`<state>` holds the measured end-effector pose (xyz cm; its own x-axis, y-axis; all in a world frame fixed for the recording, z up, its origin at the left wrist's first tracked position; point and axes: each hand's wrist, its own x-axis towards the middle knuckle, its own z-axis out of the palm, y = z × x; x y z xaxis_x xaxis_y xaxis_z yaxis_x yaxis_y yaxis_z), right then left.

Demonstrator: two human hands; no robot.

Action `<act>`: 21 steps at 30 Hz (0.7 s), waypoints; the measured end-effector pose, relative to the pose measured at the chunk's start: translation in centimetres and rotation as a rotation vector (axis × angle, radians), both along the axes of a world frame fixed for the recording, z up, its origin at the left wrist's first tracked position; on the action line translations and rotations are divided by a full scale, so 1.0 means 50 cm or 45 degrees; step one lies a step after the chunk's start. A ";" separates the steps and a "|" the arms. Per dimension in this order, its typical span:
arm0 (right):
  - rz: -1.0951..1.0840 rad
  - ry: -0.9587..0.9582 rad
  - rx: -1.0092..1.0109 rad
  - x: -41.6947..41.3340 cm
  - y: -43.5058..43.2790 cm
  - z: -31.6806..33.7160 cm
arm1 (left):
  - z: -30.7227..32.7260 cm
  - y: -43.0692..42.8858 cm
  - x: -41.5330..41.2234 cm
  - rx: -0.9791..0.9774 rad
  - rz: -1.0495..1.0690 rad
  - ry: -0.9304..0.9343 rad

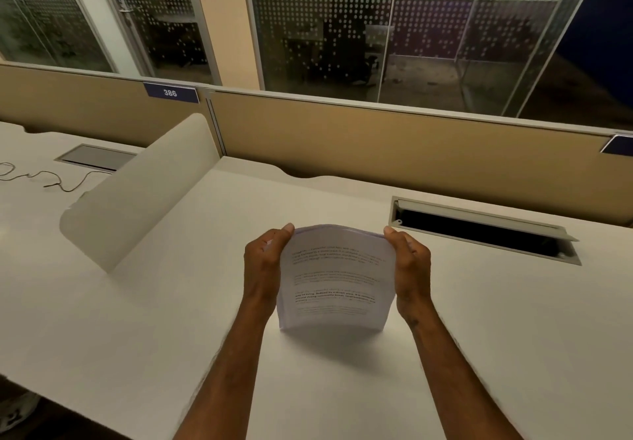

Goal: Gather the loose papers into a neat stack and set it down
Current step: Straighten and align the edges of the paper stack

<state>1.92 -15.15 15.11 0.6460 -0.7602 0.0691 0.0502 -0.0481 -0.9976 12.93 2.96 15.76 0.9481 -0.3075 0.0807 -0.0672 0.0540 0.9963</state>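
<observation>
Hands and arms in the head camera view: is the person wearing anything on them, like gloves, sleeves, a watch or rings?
Nothing shows. The left hand and right hand are bare, without gloves, and both forearms are uncovered down to the bottom edge of the picture, with no sleeve cuff in view. No watch, bracelet or strap sits on either wrist. The fingers are too small and blurred to rule out a ring.

Two forearms enter from the lower edge, both bare to the frame's limit; no sleeve, cuff or glove shows. Left hand (262, 261): bare, no ring, watch or band seen. Right hand (411, 261): bare, likewise unadorned at wrist and fingers (390, 232). Nails short, unpainted where visible. Edges of both arms slightly blurred.
</observation>
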 end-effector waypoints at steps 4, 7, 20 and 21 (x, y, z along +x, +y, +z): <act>0.198 -0.038 -0.045 -0.005 -0.022 -0.014 | -0.017 0.004 0.006 -0.002 -0.121 0.079; 0.409 0.029 -0.016 -0.019 -0.038 -0.030 | -0.040 0.016 0.007 0.018 -0.242 0.094; 0.443 0.181 0.178 -0.038 -0.031 -0.107 | -0.092 0.013 -0.027 0.065 -0.298 0.254; 0.437 0.190 0.176 -0.038 -0.031 -0.109 | -0.091 0.010 -0.030 0.076 -0.259 0.260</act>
<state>0.03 -16.71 9.67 0.8594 -0.4939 -0.1325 -0.1060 0.0814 -0.9910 11.45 3.46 11.19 0.8613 -0.4912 -0.1298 0.1415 -0.0134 0.9898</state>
